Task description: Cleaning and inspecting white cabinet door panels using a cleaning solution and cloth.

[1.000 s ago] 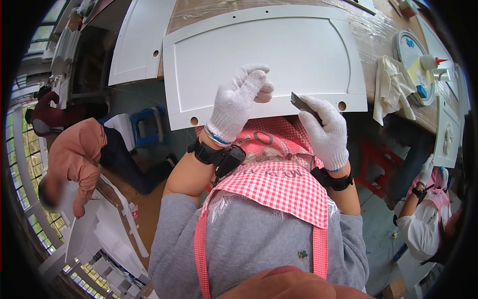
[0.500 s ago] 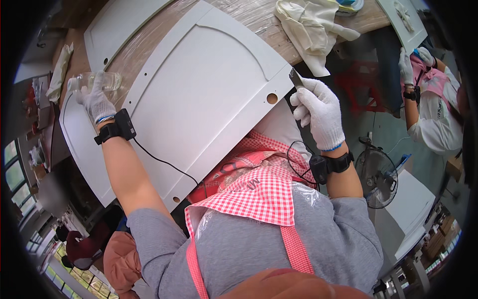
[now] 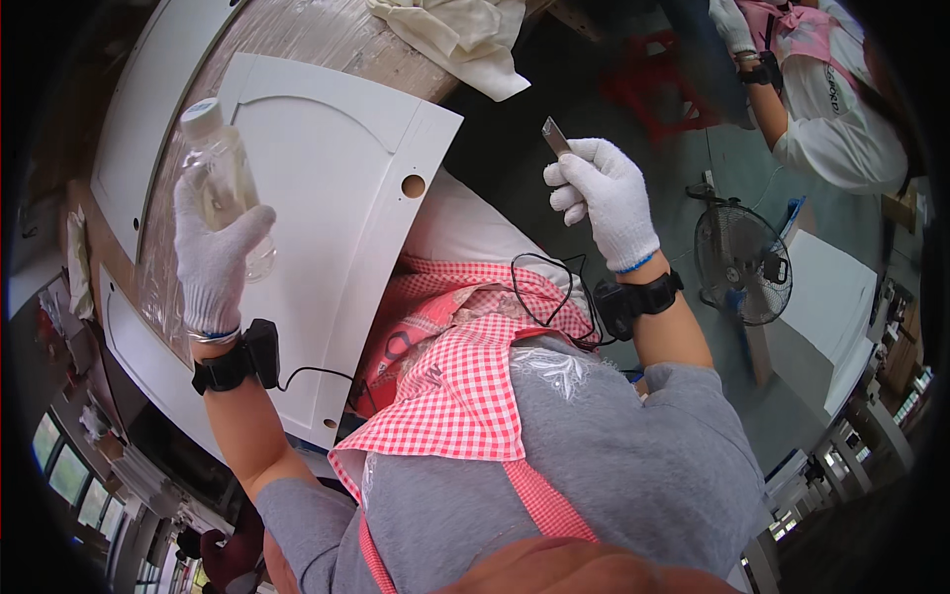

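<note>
My left hand, in a white knit glove, is wrapped round a clear bottle with a white cap. The bottle stands nearly upright, tilted a little, in front of a white panel with a curved raised edge and a round hole. My right hand, gloved too, pinches a short flat dark metal blade between thumb and fingers. That blade points up and left, apart from the panel. What liquid the bottle holds, if any, is hard to make out.
More white panels lie on the film-covered table. A cream cloth hangs over its edge. At the right are a black fan, a red stool and a co-worker's gloved hand. A thin black cable crosses my lap.
My left hand has lifted the bottle from lying sideways at the far left to nearly upright, closer to me. The right hand still holds the blade. The whole view has shifted.
</note>
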`<state>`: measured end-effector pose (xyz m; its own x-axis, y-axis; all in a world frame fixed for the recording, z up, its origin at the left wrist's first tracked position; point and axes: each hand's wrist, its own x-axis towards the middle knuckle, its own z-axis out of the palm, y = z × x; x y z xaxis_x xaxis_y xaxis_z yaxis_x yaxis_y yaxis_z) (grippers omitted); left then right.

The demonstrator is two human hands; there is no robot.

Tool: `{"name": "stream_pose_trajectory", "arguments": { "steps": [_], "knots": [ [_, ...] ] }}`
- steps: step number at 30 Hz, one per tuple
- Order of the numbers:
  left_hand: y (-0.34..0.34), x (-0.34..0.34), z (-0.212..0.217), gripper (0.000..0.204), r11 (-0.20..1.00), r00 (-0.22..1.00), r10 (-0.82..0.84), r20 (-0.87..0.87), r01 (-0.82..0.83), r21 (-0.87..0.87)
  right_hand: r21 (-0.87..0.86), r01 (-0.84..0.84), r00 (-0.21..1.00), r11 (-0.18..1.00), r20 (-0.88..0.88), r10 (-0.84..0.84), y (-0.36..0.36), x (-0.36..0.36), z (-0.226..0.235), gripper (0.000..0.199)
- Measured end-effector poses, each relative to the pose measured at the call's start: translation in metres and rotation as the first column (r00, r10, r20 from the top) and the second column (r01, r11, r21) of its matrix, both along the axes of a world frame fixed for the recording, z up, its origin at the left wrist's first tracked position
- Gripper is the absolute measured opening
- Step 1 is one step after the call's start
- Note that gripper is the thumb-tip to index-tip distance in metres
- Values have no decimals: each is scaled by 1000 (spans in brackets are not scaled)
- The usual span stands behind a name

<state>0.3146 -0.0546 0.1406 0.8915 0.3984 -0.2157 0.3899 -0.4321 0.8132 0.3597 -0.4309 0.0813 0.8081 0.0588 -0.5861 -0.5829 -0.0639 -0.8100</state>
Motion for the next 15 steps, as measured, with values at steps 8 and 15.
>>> {"name": "stream_pose_trajectory", "arguments": {
  "steps": [8,15],
  "knots": [
    [-159,9,-33,86,774,589,-607,-534,590,-229,-40,132,991,990,2,-133,-37,-24,-37,25],
    [-206,20,-59,90,699,427,-635,-644,672,-244,-166,133,991,977,12,-133,-62,-33,-75,23]
  ]
}}
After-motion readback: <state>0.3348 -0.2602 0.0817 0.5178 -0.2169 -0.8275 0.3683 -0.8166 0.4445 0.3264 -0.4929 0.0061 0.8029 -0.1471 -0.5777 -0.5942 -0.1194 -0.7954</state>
